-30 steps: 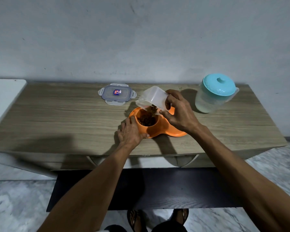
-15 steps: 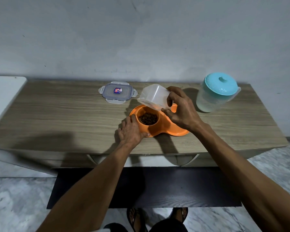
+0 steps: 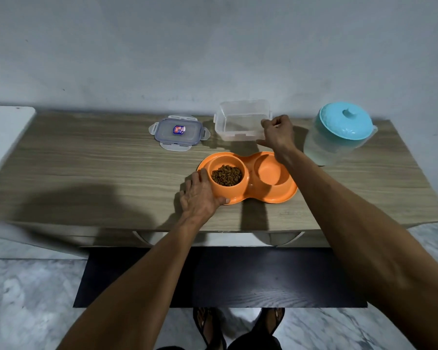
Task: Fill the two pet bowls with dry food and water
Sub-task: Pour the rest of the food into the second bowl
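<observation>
Orange double bowl (image 3: 261, 192) near the table's (image 3: 86, 160) front edge; its left well holds kibble (image 3: 226, 175). Left hand (image 3: 200, 195) cups its left rim; right hand (image 3: 278, 135) grips the upright clear container (image 3: 238, 122) behind.

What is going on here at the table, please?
A person is filling an orange double bowl. The left hand holds its edge; the left bowl has dry food, the right bowl is empty. The right hand holds the clear container, upright on the table. The lidded jug stands untouched.
</observation>
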Tool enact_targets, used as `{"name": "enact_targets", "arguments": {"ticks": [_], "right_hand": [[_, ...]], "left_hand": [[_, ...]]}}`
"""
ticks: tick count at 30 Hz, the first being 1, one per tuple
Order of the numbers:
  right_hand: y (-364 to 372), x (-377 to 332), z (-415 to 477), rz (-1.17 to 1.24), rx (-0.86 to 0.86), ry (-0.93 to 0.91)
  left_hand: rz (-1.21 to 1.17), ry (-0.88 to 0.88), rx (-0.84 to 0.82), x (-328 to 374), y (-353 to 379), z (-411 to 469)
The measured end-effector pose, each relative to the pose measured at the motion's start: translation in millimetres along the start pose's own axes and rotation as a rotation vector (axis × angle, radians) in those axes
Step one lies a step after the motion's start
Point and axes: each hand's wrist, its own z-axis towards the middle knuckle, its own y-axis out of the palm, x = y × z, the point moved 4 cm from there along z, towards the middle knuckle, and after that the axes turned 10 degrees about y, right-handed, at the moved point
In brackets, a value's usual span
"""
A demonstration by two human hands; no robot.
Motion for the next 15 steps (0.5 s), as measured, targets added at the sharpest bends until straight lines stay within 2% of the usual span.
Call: {"name": "enact_targets", "arguments": {"ticks": [8,15], "right_hand": [[29,13,31,-0.145,-0.002,0.133],[33,22,33,-0.221,0.104,0.176]], "left_hand": [[0.027,0.005,0.009,-1,4,1],[0.036,0.005,0.008,-3,5,3]]}}
